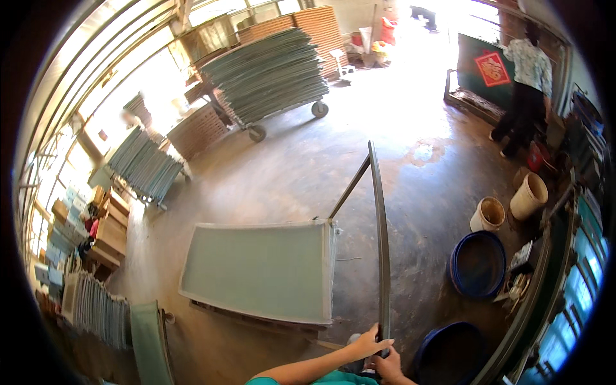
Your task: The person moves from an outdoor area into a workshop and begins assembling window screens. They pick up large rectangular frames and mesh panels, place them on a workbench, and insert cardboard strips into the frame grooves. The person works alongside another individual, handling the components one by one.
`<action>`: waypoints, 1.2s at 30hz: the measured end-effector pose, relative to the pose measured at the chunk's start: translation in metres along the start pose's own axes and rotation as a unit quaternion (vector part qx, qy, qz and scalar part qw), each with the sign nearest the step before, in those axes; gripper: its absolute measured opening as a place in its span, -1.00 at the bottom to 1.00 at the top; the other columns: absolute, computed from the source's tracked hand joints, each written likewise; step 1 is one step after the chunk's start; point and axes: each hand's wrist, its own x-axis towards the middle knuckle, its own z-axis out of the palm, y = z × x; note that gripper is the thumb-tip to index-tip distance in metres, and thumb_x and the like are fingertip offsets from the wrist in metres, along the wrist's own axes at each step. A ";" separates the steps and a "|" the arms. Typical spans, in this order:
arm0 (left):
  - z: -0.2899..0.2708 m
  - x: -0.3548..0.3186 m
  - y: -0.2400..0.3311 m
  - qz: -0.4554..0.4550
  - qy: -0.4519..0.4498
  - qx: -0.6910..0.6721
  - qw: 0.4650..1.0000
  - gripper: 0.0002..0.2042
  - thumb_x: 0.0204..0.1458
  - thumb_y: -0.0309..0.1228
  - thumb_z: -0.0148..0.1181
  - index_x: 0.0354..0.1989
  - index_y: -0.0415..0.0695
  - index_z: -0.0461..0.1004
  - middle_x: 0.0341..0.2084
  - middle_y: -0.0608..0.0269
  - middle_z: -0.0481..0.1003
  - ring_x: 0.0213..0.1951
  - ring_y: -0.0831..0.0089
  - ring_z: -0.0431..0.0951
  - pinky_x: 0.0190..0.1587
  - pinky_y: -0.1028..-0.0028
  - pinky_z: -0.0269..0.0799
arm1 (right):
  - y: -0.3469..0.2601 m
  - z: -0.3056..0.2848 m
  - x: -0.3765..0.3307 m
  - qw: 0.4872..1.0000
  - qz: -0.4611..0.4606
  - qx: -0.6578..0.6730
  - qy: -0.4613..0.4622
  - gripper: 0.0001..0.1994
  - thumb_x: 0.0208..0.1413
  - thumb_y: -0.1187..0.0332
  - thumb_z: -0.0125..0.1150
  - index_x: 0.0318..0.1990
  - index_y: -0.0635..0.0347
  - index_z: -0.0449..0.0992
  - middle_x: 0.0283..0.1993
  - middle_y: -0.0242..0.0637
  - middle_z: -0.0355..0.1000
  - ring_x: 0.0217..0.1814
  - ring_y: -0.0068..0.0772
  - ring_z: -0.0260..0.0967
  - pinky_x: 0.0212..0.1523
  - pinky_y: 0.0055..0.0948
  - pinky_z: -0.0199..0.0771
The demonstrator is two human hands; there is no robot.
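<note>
Low in the head view, my left hand (pixel 367 344) is closed around the near end of a long dark metal bar (pixel 380 237). Just below it my right hand (pixel 387 366) grips the same end, fingers wrapped round it. The bar runs away from me, and a thinner dark strut (pixel 350 190) slants from its far end down to the corner of a flat framed screen (pixel 260 271). That screen is pale green with a whitish border and lies level, left of the bar, on a low dark support. Its wheels, if any, are hidden.
Stacked green screens (pixel 269 77) stand on a wheeled cart at the far left, a smaller stack (pixel 146 163) nearer. Two blue-rimmed tubs (pixel 477 264) and pale buckets (pixel 530 196) line the right. A person (pixel 527 70) stands at the far right beside a dark green panel (pixel 473 74).
</note>
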 end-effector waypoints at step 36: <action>-0.488 0.415 0.293 0.007 0.450 -0.139 0.882 -0.28 -0.02 -0.42 0.12 0.25 -0.29 -0.16 -0.53 0.22 0.42 -0.53 0.52 0.44 -0.45 0.51 0.40 | -0.354 0.278 0.633 0.899 -0.126 -0.253 -0.334 -0.62 -0.08 0.20 0.15 -0.16 0.28 0.37 -0.21 -0.08 0.41 -0.19 -0.13 0.42 -0.23 -0.30 0.37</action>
